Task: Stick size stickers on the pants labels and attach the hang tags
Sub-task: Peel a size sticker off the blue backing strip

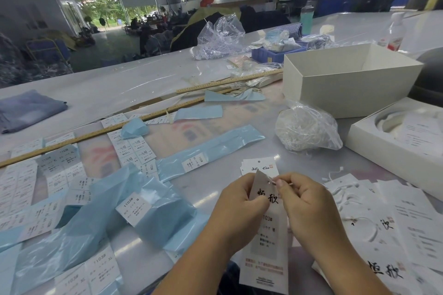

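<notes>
Hang tag: a tag (pixel 265 218) with its size sticker already on was held upright over the worktop's (pixel 148 79) near edge.
Hands: left hand (pixel 239 208) gripped the tag; right hand (pixel 304 203) pinched a string (pixel 273 182) at its hole.
Progress: threading judged underway; strung tags (pixel 374 223) lay right, loose stickers (pixel 60 175) left.
Room: a large workshop hall.

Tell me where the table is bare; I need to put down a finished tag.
Bare patches: between the blue backing strip, string bag and tag stack, and beyond the rulers toward the folded denim. Crowded: stickers left, loose tags right.
</notes>
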Tool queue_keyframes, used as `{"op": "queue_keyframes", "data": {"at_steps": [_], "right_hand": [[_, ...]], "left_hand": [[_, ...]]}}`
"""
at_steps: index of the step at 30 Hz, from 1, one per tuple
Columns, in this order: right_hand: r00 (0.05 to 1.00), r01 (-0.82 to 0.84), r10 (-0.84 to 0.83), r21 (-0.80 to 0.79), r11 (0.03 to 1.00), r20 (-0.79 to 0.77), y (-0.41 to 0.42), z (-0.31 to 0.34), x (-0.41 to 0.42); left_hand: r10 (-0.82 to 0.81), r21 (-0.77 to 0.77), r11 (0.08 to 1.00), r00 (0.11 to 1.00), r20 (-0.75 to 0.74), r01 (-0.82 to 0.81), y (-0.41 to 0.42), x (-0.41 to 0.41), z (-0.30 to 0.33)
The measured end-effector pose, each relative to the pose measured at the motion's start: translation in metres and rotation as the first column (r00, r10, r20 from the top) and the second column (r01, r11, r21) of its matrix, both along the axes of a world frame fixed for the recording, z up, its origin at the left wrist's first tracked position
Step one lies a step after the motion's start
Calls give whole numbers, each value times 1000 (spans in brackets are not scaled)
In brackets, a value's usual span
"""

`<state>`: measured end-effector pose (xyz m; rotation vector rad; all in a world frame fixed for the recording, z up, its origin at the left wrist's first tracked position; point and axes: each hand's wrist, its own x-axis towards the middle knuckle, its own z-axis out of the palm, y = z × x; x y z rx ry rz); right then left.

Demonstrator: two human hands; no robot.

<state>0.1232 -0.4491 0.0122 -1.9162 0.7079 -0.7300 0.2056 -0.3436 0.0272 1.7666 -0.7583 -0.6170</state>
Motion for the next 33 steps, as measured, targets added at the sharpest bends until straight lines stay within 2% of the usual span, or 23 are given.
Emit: {"op": "queue_keyframes", "data": {"at_steps": [5,10,33], "right_hand": [[997,82,-81,-100,992,9,0,-3,0],[993,116,-116,-135,984,4,2,-2,-1],[979,202,-203,-135,970,6,1,-2,0]], "left_hand": [[4,34,999,1000,25,-5,-1,0,-1],[3,37,999,1000,26,-4,-1,1,-1],[-22,54,998,999,42,20,0,0,-1]]}}
